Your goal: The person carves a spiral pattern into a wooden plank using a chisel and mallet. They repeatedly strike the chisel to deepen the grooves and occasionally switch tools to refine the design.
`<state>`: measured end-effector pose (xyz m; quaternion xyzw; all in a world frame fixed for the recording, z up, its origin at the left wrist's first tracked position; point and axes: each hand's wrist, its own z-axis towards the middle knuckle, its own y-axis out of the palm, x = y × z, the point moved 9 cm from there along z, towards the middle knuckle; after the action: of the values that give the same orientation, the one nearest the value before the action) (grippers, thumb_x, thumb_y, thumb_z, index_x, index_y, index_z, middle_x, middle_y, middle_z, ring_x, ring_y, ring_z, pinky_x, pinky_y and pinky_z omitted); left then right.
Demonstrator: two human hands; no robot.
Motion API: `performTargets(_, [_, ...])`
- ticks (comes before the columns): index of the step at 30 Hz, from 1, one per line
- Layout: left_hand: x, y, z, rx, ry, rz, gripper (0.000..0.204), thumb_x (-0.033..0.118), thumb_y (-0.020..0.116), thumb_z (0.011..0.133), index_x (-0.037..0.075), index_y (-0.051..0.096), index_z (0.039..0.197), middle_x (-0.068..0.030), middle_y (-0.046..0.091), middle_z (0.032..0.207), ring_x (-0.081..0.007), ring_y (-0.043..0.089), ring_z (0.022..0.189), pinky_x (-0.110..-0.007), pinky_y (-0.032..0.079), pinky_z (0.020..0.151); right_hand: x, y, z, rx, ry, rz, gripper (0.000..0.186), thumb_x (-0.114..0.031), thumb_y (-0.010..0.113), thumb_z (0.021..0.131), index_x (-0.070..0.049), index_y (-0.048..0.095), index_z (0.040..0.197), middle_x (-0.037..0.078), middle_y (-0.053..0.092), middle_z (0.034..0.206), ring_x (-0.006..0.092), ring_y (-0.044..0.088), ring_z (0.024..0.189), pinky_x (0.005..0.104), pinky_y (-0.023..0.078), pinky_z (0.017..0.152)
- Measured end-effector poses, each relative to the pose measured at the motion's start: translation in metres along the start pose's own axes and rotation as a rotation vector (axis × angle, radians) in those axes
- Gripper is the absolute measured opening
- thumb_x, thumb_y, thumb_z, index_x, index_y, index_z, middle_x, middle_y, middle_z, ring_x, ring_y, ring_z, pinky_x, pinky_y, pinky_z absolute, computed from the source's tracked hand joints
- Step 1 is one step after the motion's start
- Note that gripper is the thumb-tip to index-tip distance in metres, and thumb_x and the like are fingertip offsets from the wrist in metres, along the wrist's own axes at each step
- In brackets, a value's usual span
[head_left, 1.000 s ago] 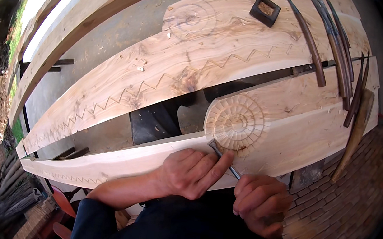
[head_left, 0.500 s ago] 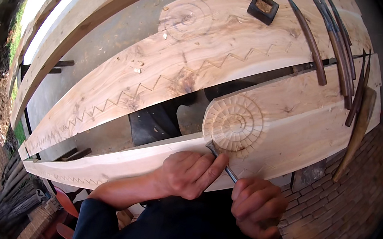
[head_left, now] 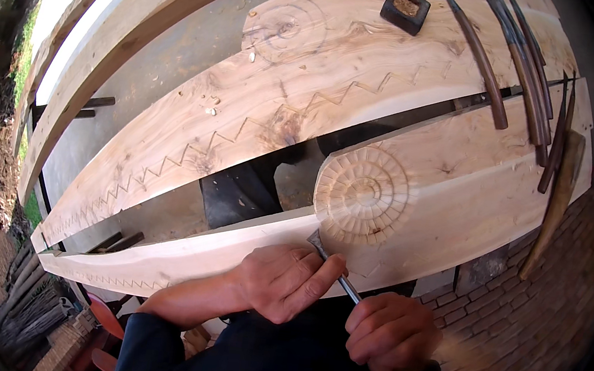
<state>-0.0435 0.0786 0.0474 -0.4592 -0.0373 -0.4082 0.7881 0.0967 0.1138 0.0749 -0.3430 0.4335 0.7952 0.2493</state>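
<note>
A metal wood-carving chisel [head_left: 348,288] slants up and left over the near pale wooden board [head_left: 474,192]. My left hand [head_left: 285,282] is closed on its shaft just behind the flared blade. My right hand [head_left: 394,337] wraps round the rear end, hiding the handle. Above the blade lies a round carved rosette [head_left: 364,194] of ringed, fan-like cuts at the board's left edge. The blade tip sits just below and left of this carving, by the board's near edge; whether it touches wood I cannot tell.
Beyond a gap lies a second board [head_left: 261,118] with a zigzag line and faint circles. On the right, several dark-handled carving tools [head_left: 527,65] and a wooden mallet-like stick [head_left: 555,210] cross the boards. A small black square container [head_left: 405,10] stands at the back.
The chisel blade has shifted slightly down and left, off the rosette's lower edge. My right hand has moved a little left and down with it.
</note>
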Motion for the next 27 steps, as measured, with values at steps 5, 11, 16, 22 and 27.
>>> performTargets(5, [0.001,0.005,0.008,-0.068,0.010,0.024,0.037,0.012,0.085,0.086,-0.003,0.080,0.119,-0.0037,0.069,0.080,-0.0109,0.065,0.064,-0.024,0.049,0.057,-0.004,-0.010,-0.008,-0.056,-0.027,-0.129,0.055,-0.045,0.060,0.112,-0.006,0.054,0.075,0.013,0.070,0.069,0.0196,0.061,0.046,0.0326,0.050,0.049])
performTargets(11, [0.000,0.010,0.009,-0.099,0.010,0.065,0.041,0.009,0.081,0.081,-0.004,0.079,0.120,-0.0055,0.068,0.081,-0.0115,0.064,0.065,-0.025,0.050,0.058,0.000,-0.018,-0.007,0.090,0.013,-0.057,0.061,-0.050,0.060,0.112,-0.005,0.049,0.073,0.015,0.067,0.071,0.0181,0.051,0.046,0.0384,0.050,0.051])
performTargets(16, [-0.001,0.011,0.011,-0.103,0.002,0.061,0.044,0.004,0.073,0.075,-0.008,0.079,0.117,-0.0089,0.068,0.083,-0.0141,0.065,0.068,-0.027,0.054,0.063,0.003,-0.022,-0.004,0.116,0.040,-0.034,0.061,-0.050,0.059,0.112,-0.005,0.051,0.073,0.015,0.067,0.070,0.0169,0.051,0.046,0.0373,0.048,0.051])
performTargets(22, [-0.001,0.012,0.010,-0.091,-0.004,0.070,0.042,0.003,0.073,0.077,-0.008,0.079,0.117,-0.0101,0.069,0.084,-0.0148,0.065,0.069,-0.027,0.054,0.063,0.004,-0.023,-0.001,0.167,0.099,-0.083,0.061,-0.051,0.057,0.113,-0.005,0.049,0.073,0.013,0.065,0.068,0.0164,0.049,0.045,0.0362,0.046,0.050])
performTargets(27, [-0.001,0.012,0.010,-0.106,-0.009,0.068,0.042,0.004,0.073,0.079,-0.009,0.079,0.118,-0.0107,0.070,0.085,-0.0148,0.066,0.069,-0.028,0.054,0.064,0.005,-0.022,0.000,0.151,0.106,-0.084,0.063,-0.053,0.056,0.114,-0.006,0.048,0.073,0.012,0.063,0.066,0.0163,0.048,0.045,0.0362,0.045,0.049])
